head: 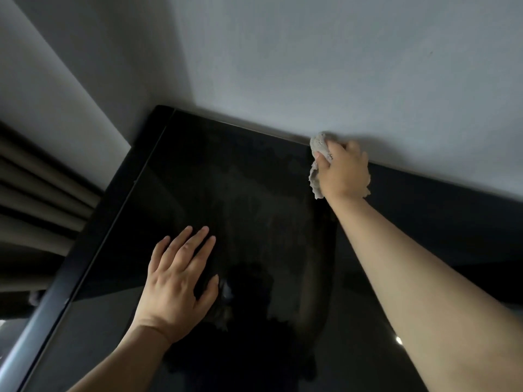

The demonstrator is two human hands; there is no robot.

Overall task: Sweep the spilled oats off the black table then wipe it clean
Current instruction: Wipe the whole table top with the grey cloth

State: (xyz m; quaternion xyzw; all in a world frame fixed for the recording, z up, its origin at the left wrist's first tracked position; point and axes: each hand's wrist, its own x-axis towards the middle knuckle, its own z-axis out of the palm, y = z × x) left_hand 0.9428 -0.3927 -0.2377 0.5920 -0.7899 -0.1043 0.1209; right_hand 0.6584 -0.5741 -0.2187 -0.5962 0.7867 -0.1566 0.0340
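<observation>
At the far left hang pleated curtains (42, 193), just beside the left rim of the black table (226, 171), whose glossy top fills the middle of the view and reflects the room. The left hand (178, 281) lies flat on the near-left part of the top, fingers straight and slightly fanned, holding nothing; it appears to serve as a brace. No oats can be made out anywhere on the surface, though the light is dim and faint streaks show on the gloss, so I judge the sweeping done and the wiping under way. Further right, at the table's far edge where it meets the pale wall (311, 66), the right hand (343, 171) has its fingers curled round a grey cloth (319, 144), bunched under the palm with frayed ends showing above the fingers and below the wrist. Whether the cloth touches the wall cannot be told. The cloth looks light, soft and limp; it should fold and slide readily on so smooth a top, and is best held gathered in the palm with a flat pad underneath, loose ends tucked so they do not drag. The top itself looks hard and slick, likely to show smears.
</observation>
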